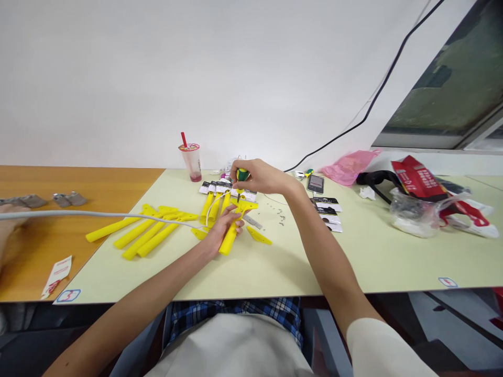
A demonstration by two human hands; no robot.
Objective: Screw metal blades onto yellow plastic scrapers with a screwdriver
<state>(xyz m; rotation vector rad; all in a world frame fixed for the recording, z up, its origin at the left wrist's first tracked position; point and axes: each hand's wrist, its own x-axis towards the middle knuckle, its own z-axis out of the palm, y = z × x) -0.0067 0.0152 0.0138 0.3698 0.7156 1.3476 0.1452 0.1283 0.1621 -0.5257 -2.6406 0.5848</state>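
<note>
My left hand (222,229) is wrapped round the handle of a yellow plastic scraper (228,243), whose wide head points away from me. Above that head, my right hand (260,176) grips the green-and-yellow handle of a screwdriver (242,174). Its shaft points down at the scraper head; whether the tip sits in a screw is too small to tell. A loose yellow head piece (258,235) lies right of my left hand, near a flat grey strip (254,221). Small screws (281,217) are scattered further right.
Several yellow scrapers (151,230) lie at left, and others (213,207) behind my hands. A cup with a straw (190,163) stands near the wall. A white cable crosses from the left. At right are a phone (316,183), black cards (329,207), a pink bag (349,167) and a clear bag (412,214).
</note>
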